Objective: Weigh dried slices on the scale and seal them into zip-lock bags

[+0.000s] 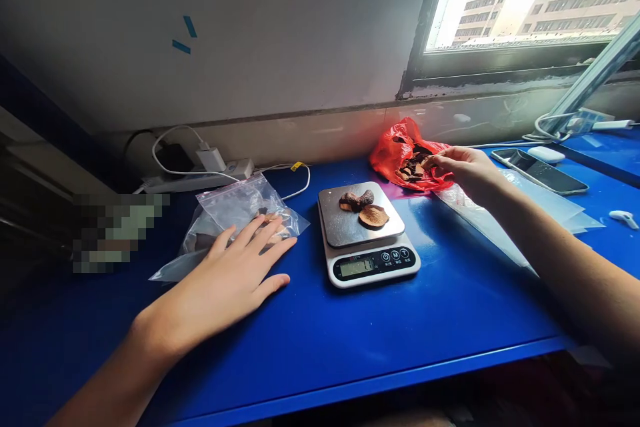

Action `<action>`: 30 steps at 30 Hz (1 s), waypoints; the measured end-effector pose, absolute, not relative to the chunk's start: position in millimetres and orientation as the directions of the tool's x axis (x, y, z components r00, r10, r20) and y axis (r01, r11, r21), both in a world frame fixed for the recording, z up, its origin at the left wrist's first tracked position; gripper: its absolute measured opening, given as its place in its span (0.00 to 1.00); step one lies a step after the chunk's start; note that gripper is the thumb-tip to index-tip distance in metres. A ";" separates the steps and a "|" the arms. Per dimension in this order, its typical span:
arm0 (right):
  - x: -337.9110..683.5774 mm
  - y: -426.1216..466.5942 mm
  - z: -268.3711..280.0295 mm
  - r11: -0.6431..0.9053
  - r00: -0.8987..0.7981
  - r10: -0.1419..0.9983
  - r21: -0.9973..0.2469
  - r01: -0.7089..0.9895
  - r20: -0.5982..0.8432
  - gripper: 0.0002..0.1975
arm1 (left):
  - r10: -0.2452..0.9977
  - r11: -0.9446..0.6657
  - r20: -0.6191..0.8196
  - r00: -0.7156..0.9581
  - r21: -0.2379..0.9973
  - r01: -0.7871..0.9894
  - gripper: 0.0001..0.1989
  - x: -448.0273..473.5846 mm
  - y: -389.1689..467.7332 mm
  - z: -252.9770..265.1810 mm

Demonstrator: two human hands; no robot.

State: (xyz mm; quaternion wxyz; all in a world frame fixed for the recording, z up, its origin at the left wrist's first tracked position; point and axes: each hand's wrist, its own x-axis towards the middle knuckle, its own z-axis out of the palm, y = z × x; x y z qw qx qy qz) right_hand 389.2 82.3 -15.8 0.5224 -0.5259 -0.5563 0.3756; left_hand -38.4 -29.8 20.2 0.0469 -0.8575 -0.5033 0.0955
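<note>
My left hand (250,257) lies flat with its fingers spread over clear zip bags (233,199), one of which holds pale brown pieces. My right hand (463,167) reaches to the opening of a red plastic bag (393,147), its fingertips pinched on a dried mushroom among several others (413,170). Between my hands stands a white kitchen scale (370,273) with a steel plate. On this plate rest a few dried mushrooms (374,216), some curled and dark, one showing its tan underside. The small display (357,267) is lit, its reading hard to make out.
Flat clear bags (493,217) lie under my right forearm. Beyond them are a phone (540,171), a white case (547,155) and an earbud (623,218). A power strip (240,170) with a charger and white cable runs along the wall. The blue table's front edge (400,377) is nearest me.
</note>
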 end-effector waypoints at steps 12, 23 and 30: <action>322.2 29.5 28.2 0.158 -0.191 0.969 -0.987 0.008 0.154 0.12 | 0.884 -0.465 -0.127 0.449 -0.157 0.871 0.27 -36.8 -30.2 25.2; 289.8 11.5 27.0 0.104 -0.353 0.921 -0.977 -0.184 0.164 0.10 | 0.881 -0.472 -0.108 0.460 -0.154 0.868 0.27 -41.7 -28.7 19.3; 276.3 -0.4 21.9 0.232 -0.316 0.927 -0.971 0.054 0.204 0.10 | 0.889 -0.448 -0.174 0.423 -0.149 0.881 0.27 -31.3 -32.2 31.5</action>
